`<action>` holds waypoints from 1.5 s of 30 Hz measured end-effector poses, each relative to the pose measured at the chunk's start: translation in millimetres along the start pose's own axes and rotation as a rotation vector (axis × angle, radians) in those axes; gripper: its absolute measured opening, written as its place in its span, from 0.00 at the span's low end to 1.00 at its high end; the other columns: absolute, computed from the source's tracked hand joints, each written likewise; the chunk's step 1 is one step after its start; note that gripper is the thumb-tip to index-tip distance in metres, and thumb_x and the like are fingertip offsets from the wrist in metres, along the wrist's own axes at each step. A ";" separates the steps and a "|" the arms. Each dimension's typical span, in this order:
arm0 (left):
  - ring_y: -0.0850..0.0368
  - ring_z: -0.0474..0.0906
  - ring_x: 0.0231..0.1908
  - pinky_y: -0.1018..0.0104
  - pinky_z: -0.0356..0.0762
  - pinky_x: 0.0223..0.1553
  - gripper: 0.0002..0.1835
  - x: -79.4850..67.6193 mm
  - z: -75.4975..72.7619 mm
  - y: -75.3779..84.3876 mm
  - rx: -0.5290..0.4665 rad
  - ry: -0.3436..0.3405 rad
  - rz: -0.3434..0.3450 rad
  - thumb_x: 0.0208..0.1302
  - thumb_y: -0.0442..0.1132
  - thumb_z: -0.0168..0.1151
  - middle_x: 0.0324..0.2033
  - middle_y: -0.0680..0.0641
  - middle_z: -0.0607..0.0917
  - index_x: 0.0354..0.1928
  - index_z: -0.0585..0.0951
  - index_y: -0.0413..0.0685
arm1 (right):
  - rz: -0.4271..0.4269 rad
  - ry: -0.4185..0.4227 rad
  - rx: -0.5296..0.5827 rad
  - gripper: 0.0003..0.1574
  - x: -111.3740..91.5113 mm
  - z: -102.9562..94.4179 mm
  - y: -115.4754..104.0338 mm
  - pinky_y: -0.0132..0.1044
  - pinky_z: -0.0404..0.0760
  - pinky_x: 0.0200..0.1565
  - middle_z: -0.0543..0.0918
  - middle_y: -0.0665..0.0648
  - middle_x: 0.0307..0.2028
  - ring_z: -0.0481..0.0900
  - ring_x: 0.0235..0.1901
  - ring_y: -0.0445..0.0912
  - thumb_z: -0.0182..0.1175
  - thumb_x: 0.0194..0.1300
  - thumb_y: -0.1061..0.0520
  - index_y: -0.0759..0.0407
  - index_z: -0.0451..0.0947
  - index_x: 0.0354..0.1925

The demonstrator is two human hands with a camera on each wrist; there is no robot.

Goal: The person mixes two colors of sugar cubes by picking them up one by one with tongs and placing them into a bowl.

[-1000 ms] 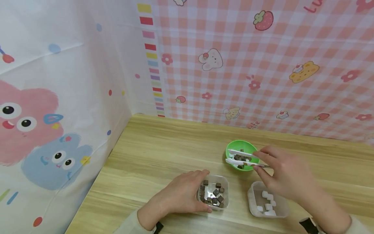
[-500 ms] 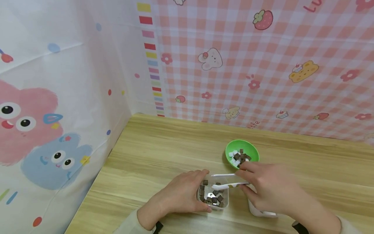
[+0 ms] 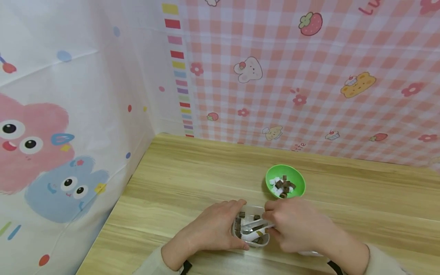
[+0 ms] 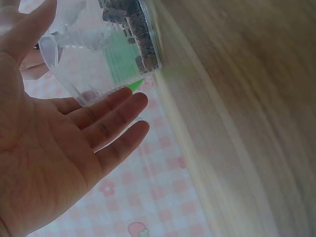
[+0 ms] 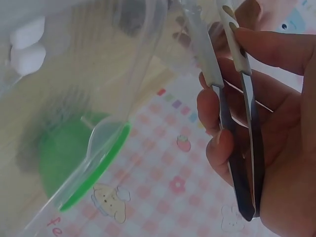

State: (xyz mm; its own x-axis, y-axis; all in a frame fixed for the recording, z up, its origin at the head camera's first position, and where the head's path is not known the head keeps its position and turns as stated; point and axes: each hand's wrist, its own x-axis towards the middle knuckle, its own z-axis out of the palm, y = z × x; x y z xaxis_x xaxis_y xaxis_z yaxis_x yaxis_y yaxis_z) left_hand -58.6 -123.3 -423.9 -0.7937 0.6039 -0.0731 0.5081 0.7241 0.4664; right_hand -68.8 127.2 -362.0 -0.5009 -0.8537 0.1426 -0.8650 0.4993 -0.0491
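My left hand [image 3: 209, 225] holds a clear plastic container [image 3: 253, 209] at its left side, thumb near and fingers at the far side. Several dark brown cubes [image 3: 242, 214] lie inside it. In the left wrist view, more brown cubes [image 4: 144, 42] show through its wall. My right hand [image 3: 302, 225] grips small tongs [image 3: 256, 233] with white ends, which reach down into that container. Metal handles of the tongs [image 5: 253, 128] run along the palm in the right wrist view. Whether their tips pinch a cube I cannot tell.
Behind the hands stands a green bowl [image 3: 297, 176] holding brown and white cubes [image 3: 284, 185]. A second container [image 3: 311, 253], mostly hidden under my right hand, holds white pieces [image 5: 28, 32]. A wooden tabletop [image 3: 192, 172] meets a pink checked cloth [image 3: 220, 91] at the back.
My right hand has carried the tongs from over the green bowl leftward and nearer, down into the container of brown cubes. My left hand has stayed in place.
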 end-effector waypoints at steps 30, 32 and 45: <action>0.50 0.75 0.67 0.50 0.74 0.67 0.58 -0.3 -1.0 0.7 0.013 -0.005 -0.020 0.51 0.67 0.78 0.69 0.46 0.77 0.78 0.65 0.46 | -0.019 -0.022 -0.055 0.11 6.6 0.7 -5.7 0.33 0.68 0.19 0.69 0.42 0.23 0.65 0.19 0.38 0.72 0.40 0.60 0.50 0.78 0.21; 0.50 0.75 0.67 0.51 0.74 0.66 0.57 -0.1 -0.7 0.8 0.014 -0.001 -0.015 0.51 0.66 0.79 0.69 0.46 0.77 0.77 0.65 0.46 | -0.031 -0.018 -0.063 0.11 6.6 1.9 -6.3 0.33 0.69 0.19 0.69 0.42 0.23 0.66 0.19 0.38 0.72 0.39 0.61 0.50 0.78 0.21; 0.49 0.73 0.69 0.50 0.72 0.69 0.58 -0.3 -2.0 1.1 0.010 -0.024 -0.033 0.52 0.66 0.79 0.71 0.46 0.75 0.78 0.64 0.47 | -0.065 0.088 -0.063 0.10 -0.9 1.5 1.5 0.31 0.73 0.22 0.74 0.43 0.26 0.69 0.21 0.35 0.75 0.45 0.62 0.53 0.83 0.27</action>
State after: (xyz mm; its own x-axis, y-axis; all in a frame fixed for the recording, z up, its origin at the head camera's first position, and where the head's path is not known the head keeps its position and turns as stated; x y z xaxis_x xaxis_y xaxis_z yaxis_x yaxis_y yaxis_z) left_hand -58.5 -123.3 -421.6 -0.8020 0.5872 -0.1095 0.4849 0.7472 0.4545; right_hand -69.7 128.5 -363.6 -0.4365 -0.8697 0.2303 -0.8908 0.4537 0.0248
